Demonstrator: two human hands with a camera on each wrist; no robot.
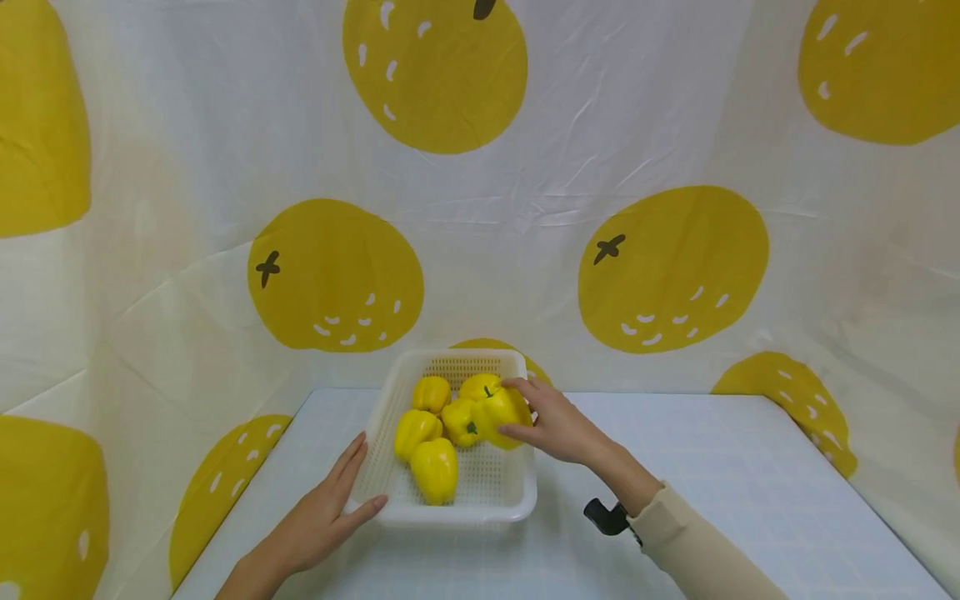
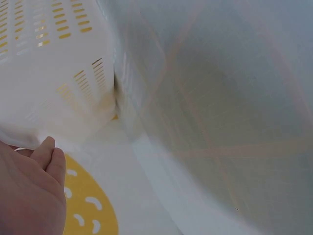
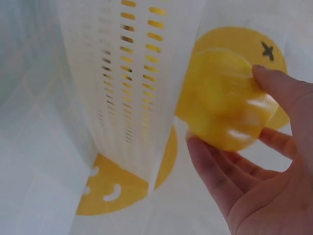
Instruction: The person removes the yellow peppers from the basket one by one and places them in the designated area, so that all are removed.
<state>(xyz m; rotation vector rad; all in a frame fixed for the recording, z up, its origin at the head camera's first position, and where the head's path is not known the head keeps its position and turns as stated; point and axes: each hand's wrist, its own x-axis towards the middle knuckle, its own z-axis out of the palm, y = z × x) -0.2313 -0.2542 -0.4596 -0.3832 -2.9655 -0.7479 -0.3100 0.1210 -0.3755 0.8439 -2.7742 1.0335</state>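
From the head camera, the right hand (image 1: 558, 425) is gripping a yellow pepper (image 1: 501, 414), fingers and thumb curled round it, holding it over the right side of a white slotted basket (image 1: 510, 500). The basket is sitting on the pale bench (image 1: 720, 483), and four other peppers (image 1: 433, 467) are lying inside it, close together. The left hand (image 1: 322, 512) is resting flat against the basket's near left corner, fingers straight along the rim and thumb lying along the front edge, gripping nothing. A cloth printed with big yellow fruit (image 1: 671, 267) is hanging behind and around the bench.

From the left wrist, the left hand (image 2: 29, 191) is showing at the lower left with relaxed fingers, just below the basket's slotted wall (image 2: 58, 83); actual contact is hard to make out here.

From the right wrist, the right hand (image 3: 264, 191) is clasping the pepper (image 3: 222, 100) between thumb and fingers, just beside the basket wall (image 3: 132, 83).
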